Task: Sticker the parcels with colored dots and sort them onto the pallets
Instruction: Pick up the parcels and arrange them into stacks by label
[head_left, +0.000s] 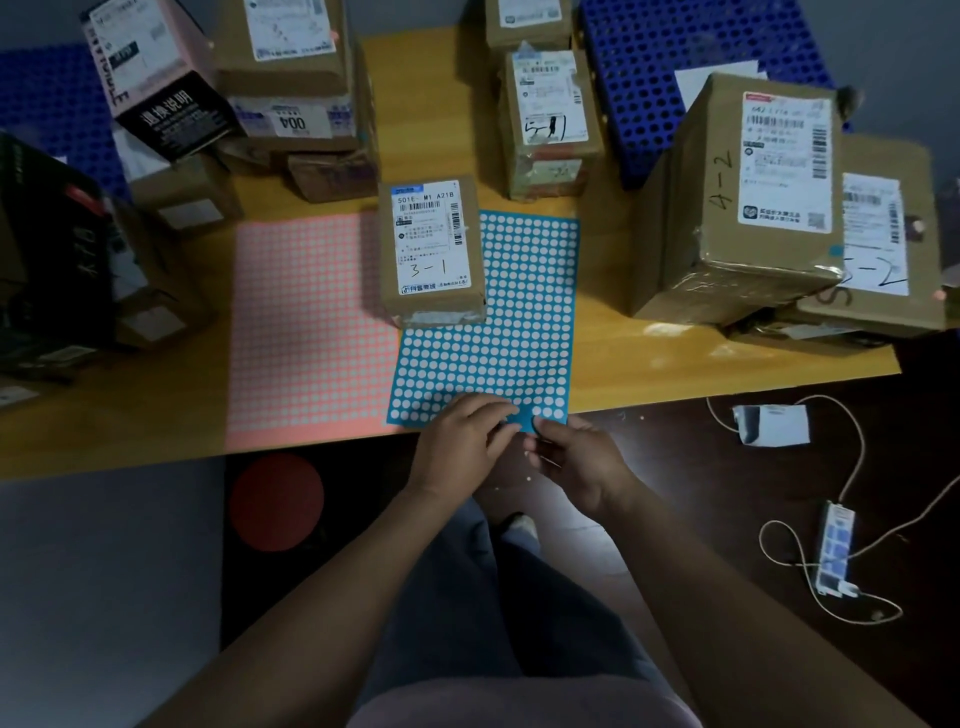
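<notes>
A blue dot-sticker sheet (498, 322) lies on the yellow table (649, 358), its near edge at the table's front. My left hand (462, 441) rests on that near edge with fingers curled onto the sheet. My right hand (576, 462) pinches the sheet's bottom edge from below the table edge. A small brown parcel marked 3-1 (431, 249) stands on the sheet's far left corner. A pink dot-sticker sheet (306, 322) lies to the left.
Several cardboard parcels stand around: 5-1 (550, 124) behind, 4-2 (748, 192) at right, a stack (296, 78) at back left, dark boxes (52, 249) at left. Blue pallets (691, 57) lie behind. A red stool (278, 501) and a power strip (834, 551) are on the floor.
</notes>
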